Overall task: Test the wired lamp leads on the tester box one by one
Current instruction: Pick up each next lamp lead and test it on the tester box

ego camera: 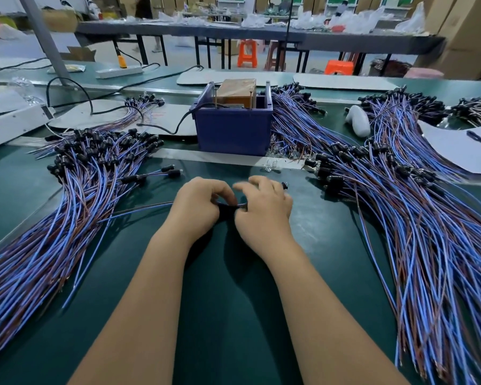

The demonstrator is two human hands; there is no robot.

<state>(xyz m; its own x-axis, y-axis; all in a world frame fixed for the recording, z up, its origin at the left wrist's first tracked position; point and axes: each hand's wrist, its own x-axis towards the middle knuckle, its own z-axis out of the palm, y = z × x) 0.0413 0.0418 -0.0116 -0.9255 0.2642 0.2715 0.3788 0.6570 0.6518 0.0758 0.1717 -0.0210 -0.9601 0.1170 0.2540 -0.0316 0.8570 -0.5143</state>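
Together, left hand [197, 207] and right hand [264, 209], fingers pinching one lamp lead [231, 206]; no legible writing.

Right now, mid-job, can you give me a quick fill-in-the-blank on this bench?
1. Both hands, left and right, pinch one ____ between them.
2. The tester box is coloured ____.
3. The tester box stands ____ the hands on the green table.
4. A black ____ runs into the tester box's left side.

Missing: lead; blue; beyond; cable
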